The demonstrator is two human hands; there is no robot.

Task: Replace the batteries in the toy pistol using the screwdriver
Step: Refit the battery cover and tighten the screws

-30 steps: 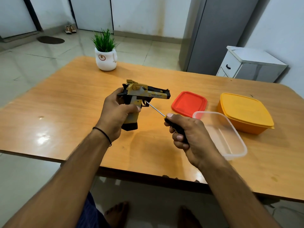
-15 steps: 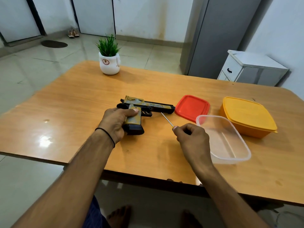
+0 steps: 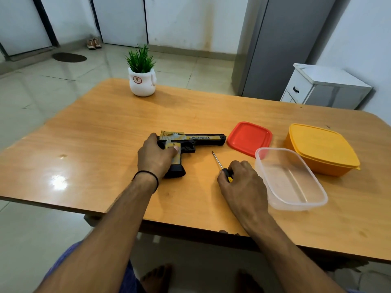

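Your left hand [image 3: 155, 158] wraps its fingers round the black-and-yellow plastic toy pistol [image 3: 191, 140] lying on the wooden table [image 3: 84, 144], and to its right your right hand [image 3: 243, 185] curls round the black-and-yellow-handled metal screwdriver [image 3: 220, 164].

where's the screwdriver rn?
Head view, right of centre: the black-and-yellow-handled screwdriver is down at the wooden table, its handle gripped by the right hand, between the gold-and-black toy pistol and the clear plastic container.

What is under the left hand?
The grip of the pistol, lying on the table. The left hand hides the grip's rear, so that part cannot be seen.
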